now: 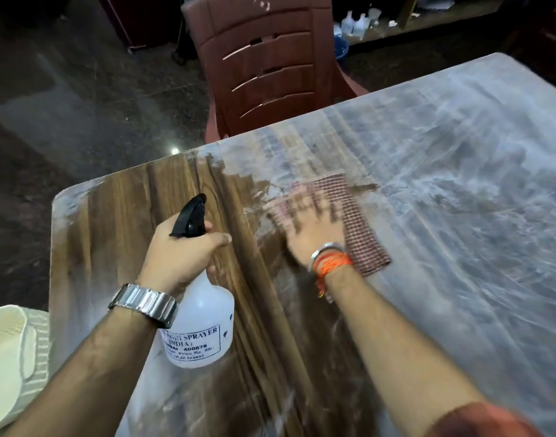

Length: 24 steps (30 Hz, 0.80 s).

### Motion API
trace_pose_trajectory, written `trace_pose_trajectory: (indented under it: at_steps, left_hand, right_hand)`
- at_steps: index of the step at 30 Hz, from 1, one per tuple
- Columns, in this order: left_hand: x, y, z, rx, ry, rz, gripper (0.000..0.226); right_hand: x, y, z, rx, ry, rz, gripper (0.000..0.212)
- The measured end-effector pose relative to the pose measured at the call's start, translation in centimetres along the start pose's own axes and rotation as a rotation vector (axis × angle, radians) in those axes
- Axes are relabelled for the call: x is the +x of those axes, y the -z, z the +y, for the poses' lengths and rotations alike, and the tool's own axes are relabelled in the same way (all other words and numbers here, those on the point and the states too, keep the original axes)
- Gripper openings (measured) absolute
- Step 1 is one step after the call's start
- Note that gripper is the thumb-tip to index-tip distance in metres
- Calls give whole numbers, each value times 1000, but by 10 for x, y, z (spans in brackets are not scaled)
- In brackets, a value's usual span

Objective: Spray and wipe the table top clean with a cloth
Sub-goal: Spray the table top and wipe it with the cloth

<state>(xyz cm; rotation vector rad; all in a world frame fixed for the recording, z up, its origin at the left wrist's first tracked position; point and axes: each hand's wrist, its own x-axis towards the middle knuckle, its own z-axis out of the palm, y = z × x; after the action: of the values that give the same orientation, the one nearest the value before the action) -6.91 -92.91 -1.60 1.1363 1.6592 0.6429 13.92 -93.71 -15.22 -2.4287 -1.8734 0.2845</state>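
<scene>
The wood-grain table top (pixel 119 247) fills the view, dark and clean at the left, covered with a whitish film (pixel 459 184) to the right. My left hand (pixel 179 257) grips the neck of a white spray bottle (pixel 201 326) with a black trigger head, held just above the table's left part. My right hand (pixel 311 222), blurred by motion, presses flat on a reddish-brown checked cloth (pixel 361 234) at the border between the clean and filmy areas. The fingers are spread over the cloth.
A dark red plastic chair (pixel 264 67) stands pushed against the table's far edge. A cream plastic chair (pixel 8 357) sits at the lower left, beside the table. Dark polished floor lies to the left. Bottles and a shelf are far behind.
</scene>
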Motion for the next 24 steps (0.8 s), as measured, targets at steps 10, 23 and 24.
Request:
trace_pose_trajectory:
  at_steps: [10, 23, 24]
  left_hand:
    - [36, 3, 22, -10, -39, -98, 20]
    - [75, 20, 21, -68, -18, -59, 23]
    - [75, 21, 19, -67, -8, -62, 24]
  right_hand:
    - [45, -2, -66, -12, 534, -107, 57]
    - [145, -4, -158, -2, 534, -138, 56]
    - [157, -3, -145, -6, 513, -86, 56]
